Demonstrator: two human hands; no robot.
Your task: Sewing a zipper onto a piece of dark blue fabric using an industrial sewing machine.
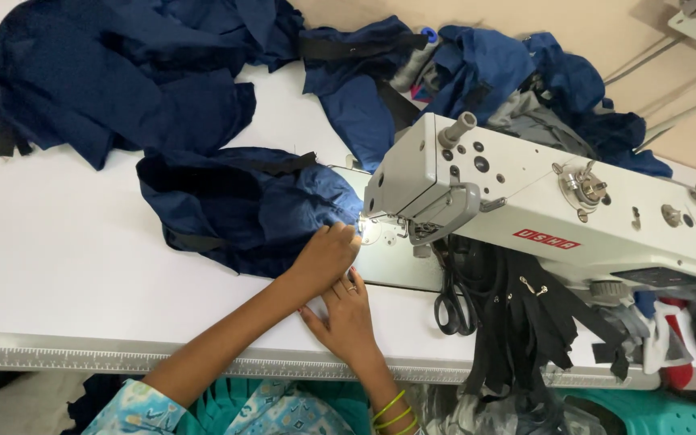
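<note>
A dark navy fabric piece (243, 205) with black strap trim lies bunched on the white table (58, 258), its right edge under the needle area of a white sewing machine (525, 193). My left hand (328, 256) grips that edge beside the lit presser foot (368, 232), fingers curled on the cloth. My right hand (346, 314) rests flat on the table just below the left hand, fingers pointing up and left, holding nothing. It has a ring on one finger and green bangles on the wrist.
More navy fabric (122, 72) is heaped across the back of the table and behind the machine. Black scissors (453, 310) and a bundle of black straps (533, 322) hang at the machine's front. A ruler strip (42, 354) edges the table; a teal stool (662, 412) stands lower right.
</note>
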